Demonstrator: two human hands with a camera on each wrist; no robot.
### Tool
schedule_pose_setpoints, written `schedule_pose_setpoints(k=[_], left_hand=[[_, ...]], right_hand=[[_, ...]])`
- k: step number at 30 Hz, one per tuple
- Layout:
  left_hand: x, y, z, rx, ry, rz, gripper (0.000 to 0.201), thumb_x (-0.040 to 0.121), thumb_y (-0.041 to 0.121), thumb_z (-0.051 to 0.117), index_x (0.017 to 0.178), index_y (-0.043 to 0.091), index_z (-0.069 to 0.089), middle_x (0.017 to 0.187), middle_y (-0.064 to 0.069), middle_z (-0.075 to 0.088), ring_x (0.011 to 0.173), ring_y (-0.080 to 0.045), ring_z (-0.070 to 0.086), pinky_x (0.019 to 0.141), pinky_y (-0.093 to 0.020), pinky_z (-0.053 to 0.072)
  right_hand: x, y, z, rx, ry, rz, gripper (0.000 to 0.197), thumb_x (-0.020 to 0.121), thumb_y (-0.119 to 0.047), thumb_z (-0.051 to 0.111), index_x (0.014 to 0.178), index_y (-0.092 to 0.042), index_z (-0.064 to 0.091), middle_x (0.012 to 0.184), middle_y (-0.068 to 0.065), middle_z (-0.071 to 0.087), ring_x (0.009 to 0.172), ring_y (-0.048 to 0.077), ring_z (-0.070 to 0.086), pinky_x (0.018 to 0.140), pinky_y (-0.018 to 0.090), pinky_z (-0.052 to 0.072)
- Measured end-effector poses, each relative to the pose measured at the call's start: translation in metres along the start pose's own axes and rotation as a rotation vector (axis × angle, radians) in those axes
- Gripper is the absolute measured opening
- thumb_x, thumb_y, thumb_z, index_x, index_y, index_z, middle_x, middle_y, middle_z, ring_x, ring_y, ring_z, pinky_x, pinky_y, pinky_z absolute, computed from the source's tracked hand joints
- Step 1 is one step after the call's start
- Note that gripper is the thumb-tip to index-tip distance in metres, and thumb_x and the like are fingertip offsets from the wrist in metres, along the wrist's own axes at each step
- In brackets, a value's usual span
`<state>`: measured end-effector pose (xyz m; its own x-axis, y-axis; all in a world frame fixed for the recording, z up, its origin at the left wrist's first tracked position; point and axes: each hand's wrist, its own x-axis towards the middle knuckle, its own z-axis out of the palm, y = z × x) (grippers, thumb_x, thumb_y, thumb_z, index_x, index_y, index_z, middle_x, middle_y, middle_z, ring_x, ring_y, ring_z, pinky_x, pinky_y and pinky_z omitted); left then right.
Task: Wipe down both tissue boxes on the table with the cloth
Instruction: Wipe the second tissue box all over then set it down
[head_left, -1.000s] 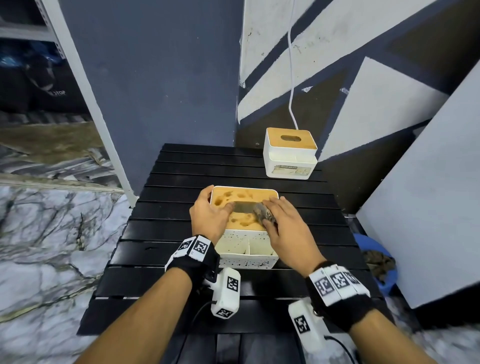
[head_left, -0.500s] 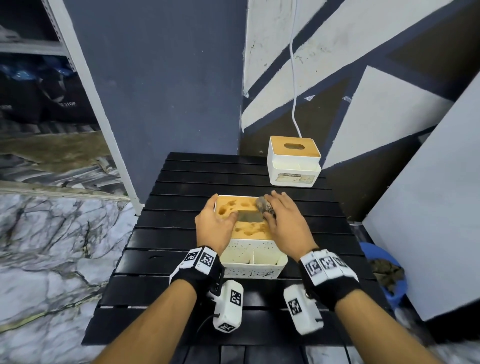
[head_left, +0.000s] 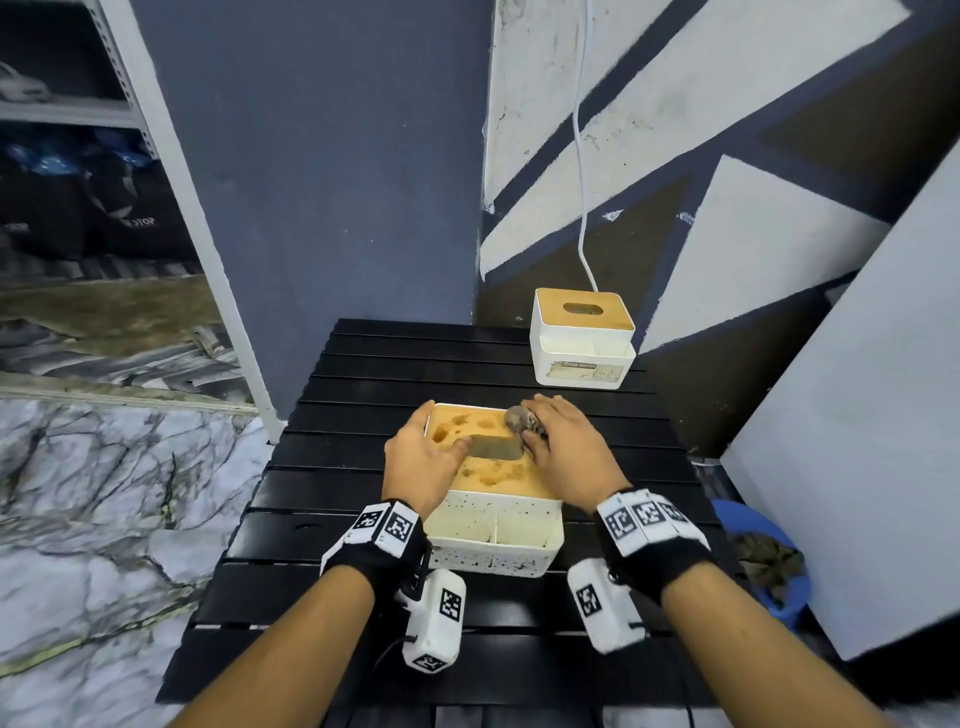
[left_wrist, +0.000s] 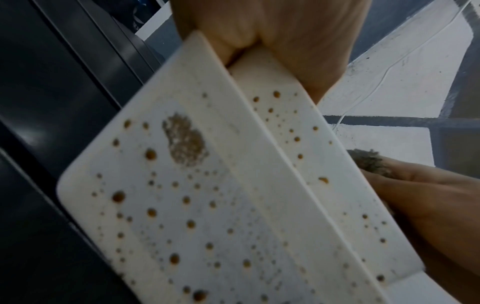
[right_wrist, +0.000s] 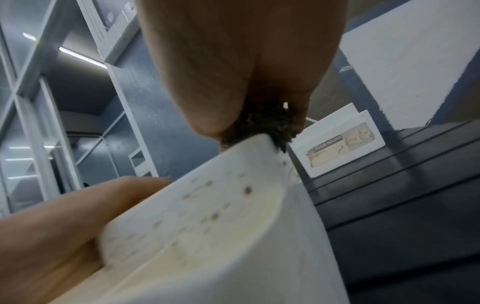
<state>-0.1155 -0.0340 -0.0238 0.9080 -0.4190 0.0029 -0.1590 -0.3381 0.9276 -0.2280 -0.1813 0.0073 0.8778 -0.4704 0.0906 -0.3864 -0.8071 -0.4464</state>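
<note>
Black slats of the table (head_left: 363, 470) are lying beneath both hands. Between them, the speckled tissue box (head_left: 493, 540) is being gripped by the left hand (head_left: 418, 460). The right hand (head_left: 563, 449) is pressing a bunched cloth (head_left: 522, 420) under curled fingers onto its far corner. Beyond the right hand, a second tissue box (head_left: 582, 338) is standing apart.

Bare table (head_left: 363, 395) slats between near box (head_left: 493, 540) and far box (head_left: 582, 358).

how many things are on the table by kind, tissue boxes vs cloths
tissue boxes: 2, the speckled box held by the left hand, and the plain white box at the far edge of the table
cloths: 1, the grey cloth under the right hand
total: 3
</note>
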Motion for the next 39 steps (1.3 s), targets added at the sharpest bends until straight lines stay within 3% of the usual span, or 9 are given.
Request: schedule_pose_setpoints(k=[5, 8, 11, 15, 21, 25, 32, 35, 39], left_hand=[[0.010, 0.009, -0.011, 0.077, -0.110, -0.042, 0.075, 0.085, 0.034, 0.075, 0.150, 0.021, 0.039, 0.125, -0.008, 0.065, 0.107, -0.022, 0.066, 0.096, -0.037, 0.054], [-0.001, 0.016, -0.013, 0.058, 0.013, -0.049, 0.081, 0.086, 0.047, 0.069, 0.153, 0.023, 0.031, 0.147, -0.004, 0.050, 0.134, -0.025, 0.047, 0.109, -0.040, 0.040], [-0.027, 0.013, -0.014, -0.038, 0.172, -0.040, 0.073, 0.086, 0.047, 0.069, 0.148, 0.022, 0.039, 0.149, 0.000, 0.043, 0.137, -0.020, 0.041, 0.112, -0.044, 0.037], [-0.057, 0.005, -0.012, -0.023, 0.163, -0.073, 0.075, 0.088, 0.044, 0.067, 0.151, 0.019, 0.034, 0.152, -0.002, 0.037, 0.141, -0.020, 0.033, 0.116, -0.043, 0.031], [-0.047, 0.014, -0.007, -0.035, 0.114, -0.099, 0.083, 0.091, 0.039, 0.067, 0.155, 0.011, 0.023, 0.157, -0.006, 0.033, 0.146, -0.023, 0.026, 0.117, -0.037, 0.024], [-0.032, 0.014, -0.004, -0.011, 0.073, -0.092, 0.083, 0.087, 0.038, 0.071, 0.154, 0.015, 0.028, 0.151, -0.008, 0.041, 0.141, -0.023, 0.035, 0.114, -0.035, 0.030], [-0.020, 0.011, -0.001, 0.133, -0.011, -0.009, 0.075, 0.084, 0.040, 0.072, 0.149, 0.022, 0.038, 0.148, -0.003, 0.047, 0.136, -0.024, 0.041, 0.113, -0.044, 0.036], [-0.019, 0.007, -0.002, 0.158, -0.004, 0.010, 0.076, 0.084, 0.043, 0.072, 0.149, 0.022, 0.038, 0.149, -0.002, 0.046, 0.137, -0.023, 0.040, 0.114, -0.044, 0.034], [-0.018, 0.006, -0.001, 0.164, 0.007, 0.027, 0.075, 0.084, 0.041, 0.072, 0.149, 0.022, 0.039, 0.149, -0.003, 0.046, 0.137, -0.023, 0.041, 0.114, -0.041, 0.034]], right_hand=[[0.010, -0.001, -0.009, 0.004, -0.001, 0.047, 0.043, 0.093, -0.031, 0.053, 0.135, -0.021, 0.046, 0.137, 0.000, 0.050, 0.126, 0.019, 0.044, 0.105, 0.029, 0.033], [-0.001, -0.002, 0.001, 0.026, 0.113, 0.120, 0.045, 0.092, -0.036, 0.053, 0.135, -0.025, 0.047, 0.140, -0.003, 0.048, 0.127, 0.018, 0.046, 0.105, 0.033, 0.037], [-0.012, -0.009, 0.010, 0.009, 0.197, 0.214, 0.046, 0.093, -0.040, 0.049, 0.137, -0.028, 0.045, 0.143, -0.004, 0.046, 0.127, 0.019, 0.046, 0.100, 0.037, 0.041], [-0.029, -0.022, 0.011, -0.053, 0.242, 0.264, 0.047, 0.093, -0.045, 0.045, 0.137, -0.029, 0.043, 0.142, -0.004, 0.046, 0.122, 0.022, 0.051, 0.091, 0.038, 0.047], [-0.067, -0.028, 0.017, -0.069, 0.243, 0.091, 0.044, 0.095, -0.041, 0.045, 0.138, -0.034, 0.042, 0.145, -0.009, 0.042, 0.134, 0.009, 0.038, 0.099, 0.028, 0.042], [-0.086, -0.025, 0.018, -0.066, 0.156, -0.044, 0.044, 0.095, -0.038, 0.046, 0.138, -0.033, 0.041, 0.148, -0.012, 0.037, 0.140, 0.006, 0.027, 0.108, 0.023, 0.031], [-0.091, -0.033, 0.008, -0.102, 0.014, -0.117, 0.050, 0.099, -0.031, 0.033, 0.147, -0.026, 0.019, 0.158, -0.011, 0.003, 0.145, 0.009, 0.006, 0.116, 0.032, 0.024], [-0.079, -0.032, 0.013, -0.091, 0.023, -0.128, 0.051, 0.099, -0.031, 0.031, 0.147, -0.033, 0.015, 0.156, -0.009, 0.016, 0.144, 0.011, 0.012, 0.113, 0.034, 0.029], [-0.040, -0.028, 0.018, -0.119, 0.069, -0.113, 0.044, 0.097, -0.037, 0.034, 0.140, -0.027, 0.032, 0.149, -0.005, 0.030, 0.139, 0.015, 0.022, 0.105, 0.040, 0.040]])
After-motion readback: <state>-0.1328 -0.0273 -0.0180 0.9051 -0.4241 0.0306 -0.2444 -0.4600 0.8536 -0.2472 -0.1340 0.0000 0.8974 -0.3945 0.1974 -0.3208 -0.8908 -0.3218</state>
